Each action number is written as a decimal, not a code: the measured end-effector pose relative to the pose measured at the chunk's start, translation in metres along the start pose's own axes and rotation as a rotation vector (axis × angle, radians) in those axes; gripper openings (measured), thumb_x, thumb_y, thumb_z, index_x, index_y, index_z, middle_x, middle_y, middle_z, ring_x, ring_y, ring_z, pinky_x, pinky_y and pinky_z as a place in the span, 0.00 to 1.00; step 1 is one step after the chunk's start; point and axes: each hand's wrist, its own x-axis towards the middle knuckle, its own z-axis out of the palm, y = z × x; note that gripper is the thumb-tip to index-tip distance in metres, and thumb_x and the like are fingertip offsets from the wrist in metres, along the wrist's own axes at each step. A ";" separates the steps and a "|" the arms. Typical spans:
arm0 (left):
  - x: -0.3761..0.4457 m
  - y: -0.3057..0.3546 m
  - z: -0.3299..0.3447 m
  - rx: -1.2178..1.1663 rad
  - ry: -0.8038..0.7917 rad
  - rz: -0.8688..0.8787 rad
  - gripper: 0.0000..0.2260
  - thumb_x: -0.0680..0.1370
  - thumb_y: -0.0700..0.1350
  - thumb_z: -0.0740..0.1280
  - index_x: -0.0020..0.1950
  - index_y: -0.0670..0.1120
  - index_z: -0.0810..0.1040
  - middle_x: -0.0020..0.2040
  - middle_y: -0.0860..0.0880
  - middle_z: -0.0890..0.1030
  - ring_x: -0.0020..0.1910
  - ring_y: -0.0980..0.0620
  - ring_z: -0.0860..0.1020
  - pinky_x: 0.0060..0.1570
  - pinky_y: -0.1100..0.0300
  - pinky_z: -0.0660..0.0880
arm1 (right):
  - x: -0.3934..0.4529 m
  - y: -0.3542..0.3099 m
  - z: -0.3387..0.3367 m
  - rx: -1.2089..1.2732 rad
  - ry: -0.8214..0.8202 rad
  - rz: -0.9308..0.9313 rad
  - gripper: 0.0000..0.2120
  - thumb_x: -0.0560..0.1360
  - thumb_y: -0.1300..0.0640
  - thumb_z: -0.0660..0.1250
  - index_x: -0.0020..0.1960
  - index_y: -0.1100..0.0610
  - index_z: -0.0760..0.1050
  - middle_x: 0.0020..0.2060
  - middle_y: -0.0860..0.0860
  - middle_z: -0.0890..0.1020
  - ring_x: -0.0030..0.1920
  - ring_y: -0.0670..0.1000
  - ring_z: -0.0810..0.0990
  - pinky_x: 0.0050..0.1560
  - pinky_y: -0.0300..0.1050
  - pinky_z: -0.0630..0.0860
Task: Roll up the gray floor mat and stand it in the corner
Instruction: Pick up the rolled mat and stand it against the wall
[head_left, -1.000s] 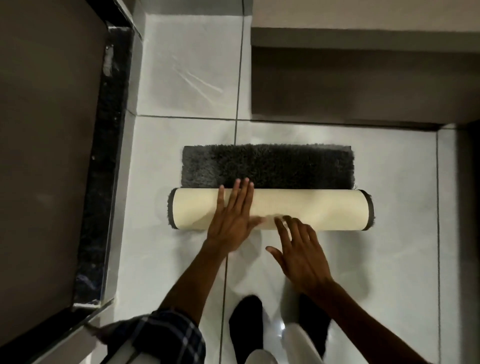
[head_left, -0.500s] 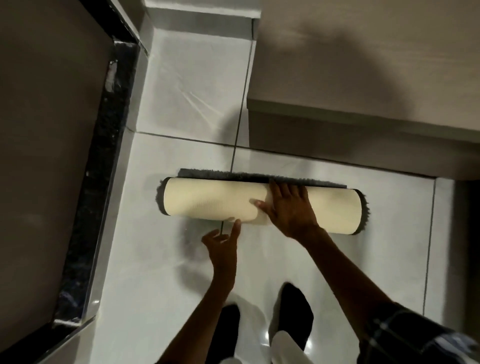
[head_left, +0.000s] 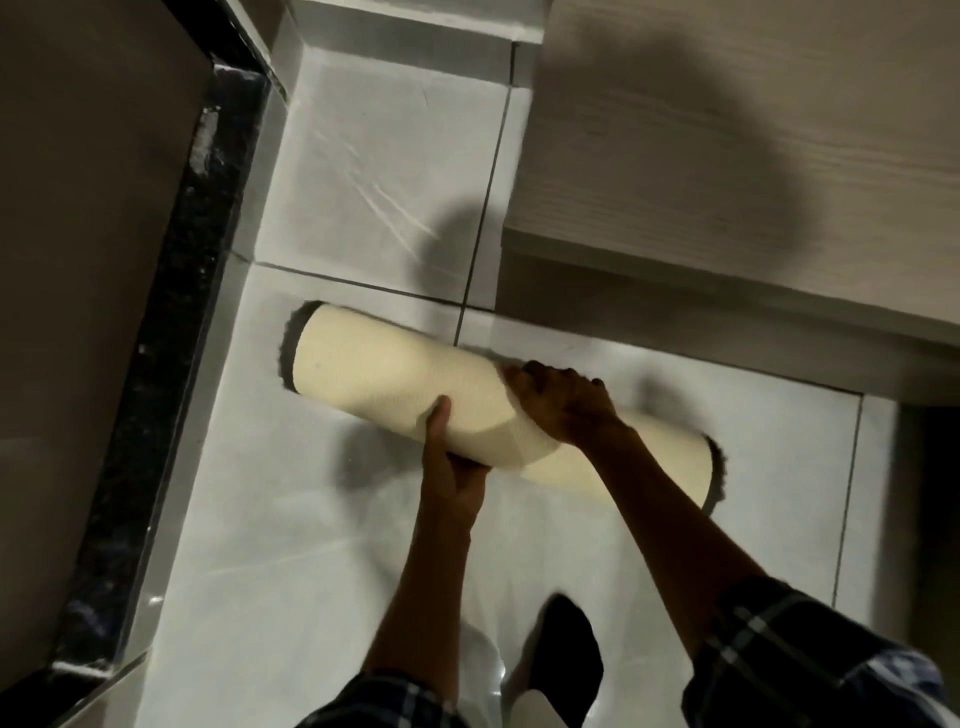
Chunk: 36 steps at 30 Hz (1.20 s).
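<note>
- I take the pale tiled floor (head_left: 332, 519) as my landmark; dark grout lines cross it.
- Along the floor's left edge I see a black speckled threshold strip (head_left: 156, 395) (glossy, chipped white near its top).
- Left of that strip, a flat brown surface (head_left: 78, 260).
- At the floor's upper right stands a light wood-grain cabinet (head_left: 727, 130), a round shadow across its face.
- Near the floor's bottom edge, a black sock (head_left: 566, 654).

Right hand (head_left: 563, 410) hides the mat's (head_left: 374, 374) middle.
</note>
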 end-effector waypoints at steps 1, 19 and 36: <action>-0.005 0.009 0.001 0.026 -0.034 0.001 0.48 0.58 0.57 0.84 0.75 0.51 0.69 0.71 0.39 0.77 0.70 0.36 0.75 0.70 0.31 0.70 | -0.010 -0.003 0.004 0.075 -0.006 0.015 0.33 0.79 0.30 0.41 0.67 0.49 0.71 0.59 0.55 0.82 0.60 0.58 0.79 0.68 0.63 0.66; -0.100 0.298 0.195 0.754 -0.202 0.265 0.41 0.60 0.43 0.85 0.72 0.53 0.74 0.64 0.49 0.84 0.67 0.42 0.79 0.63 0.43 0.80 | -0.091 -0.229 -0.171 0.785 0.349 -0.292 0.51 0.62 0.38 0.79 0.76 0.42 0.53 0.72 0.44 0.67 0.71 0.48 0.69 0.70 0.54 0.72; 0.075 0.328 0.374 1.314 -0.542 0.226 0.31 0.77 0.52 0.74 0.78 0.53 0.65 0.72 0.52 0.74 0.70 0.51 0.73 0.59 0.63 0.77 | 0.100 -0.207 -0.270 1.217 0.711 -0.110 0.36 0.63 0.70 0.80 0.61 0.46 0.69 0.57 0.48 0.77 0.64 0.55 0.77 0.54 0.42 0.79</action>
